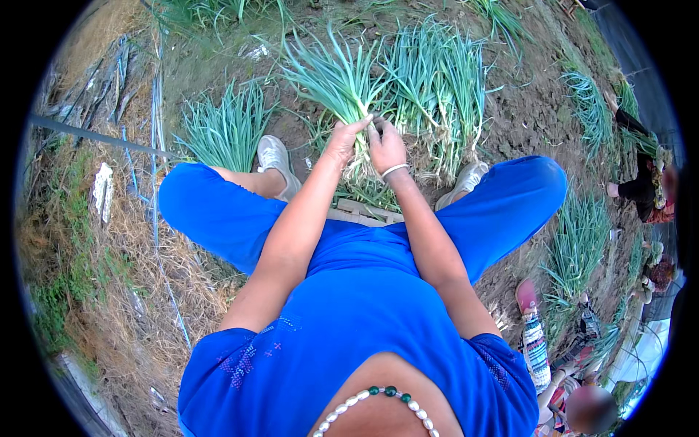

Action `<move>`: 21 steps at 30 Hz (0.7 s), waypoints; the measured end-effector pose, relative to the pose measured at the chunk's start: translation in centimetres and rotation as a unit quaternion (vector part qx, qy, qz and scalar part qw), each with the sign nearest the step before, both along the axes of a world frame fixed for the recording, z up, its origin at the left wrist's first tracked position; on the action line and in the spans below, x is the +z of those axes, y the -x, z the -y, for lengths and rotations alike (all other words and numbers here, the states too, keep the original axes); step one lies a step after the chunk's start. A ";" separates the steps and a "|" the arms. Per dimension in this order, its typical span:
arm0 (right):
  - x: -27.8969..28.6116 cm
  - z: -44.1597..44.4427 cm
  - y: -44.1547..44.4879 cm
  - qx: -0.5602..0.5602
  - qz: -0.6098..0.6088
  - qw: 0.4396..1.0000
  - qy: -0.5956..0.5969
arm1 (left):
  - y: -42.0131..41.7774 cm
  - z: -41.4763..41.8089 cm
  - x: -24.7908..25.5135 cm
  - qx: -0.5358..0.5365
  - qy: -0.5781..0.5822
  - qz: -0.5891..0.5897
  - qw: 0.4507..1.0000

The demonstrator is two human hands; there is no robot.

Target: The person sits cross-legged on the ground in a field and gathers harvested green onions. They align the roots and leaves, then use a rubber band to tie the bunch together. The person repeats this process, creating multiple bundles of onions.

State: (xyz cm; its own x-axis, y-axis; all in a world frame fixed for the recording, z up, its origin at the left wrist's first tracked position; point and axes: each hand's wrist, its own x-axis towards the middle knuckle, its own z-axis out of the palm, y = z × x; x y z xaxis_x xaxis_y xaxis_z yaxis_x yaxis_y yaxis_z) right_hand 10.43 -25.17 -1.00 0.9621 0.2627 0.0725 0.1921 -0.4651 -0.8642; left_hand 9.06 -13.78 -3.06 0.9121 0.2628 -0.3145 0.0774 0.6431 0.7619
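Note:
A bunch of green onions (334,82) is held up in front of me, leaves pointing away and pale roots towards my lap. My left hand (345,141) is closed around its stems. On the stems' other side my right hand (386,146), with a pale band at the wrist, has its fingers against the same bunch. A larger pile of green onions (437,82) lies on the soil just beyond and right of my hands, roots towards me. Another heap of green onions (226,131) lies by my left shoe. Loose green leaves (368,194) lie below my hands.
A low wooden seat (363,213) shows between my legs. Co-workers (592,404) sit at the right among more green onion heaps (580,240). Dry straw (180,306) and blue-white strips (157,109) cover the left side. A dark strap or pipe (98,135) reaches towards my left knee.

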 end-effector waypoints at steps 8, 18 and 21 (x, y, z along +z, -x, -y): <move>-0.3 1.0 2.0 0.104 0.028 0.977 0.182 | 1.7 0.3 -5.0 0.026 0.195 -0.098 0.976; -3.3 2.2 0.4 -0.013 -0.199 0.979 -0.036 | 1.1 0.8 -5.6 -0.058 0.221 -0.138 0.964; -5.9 2.1 -0.9 0.041 -0.162 0.985 0.040 | 0.7 0.5 -5.9 -0.094 0.211 -0.116 0.966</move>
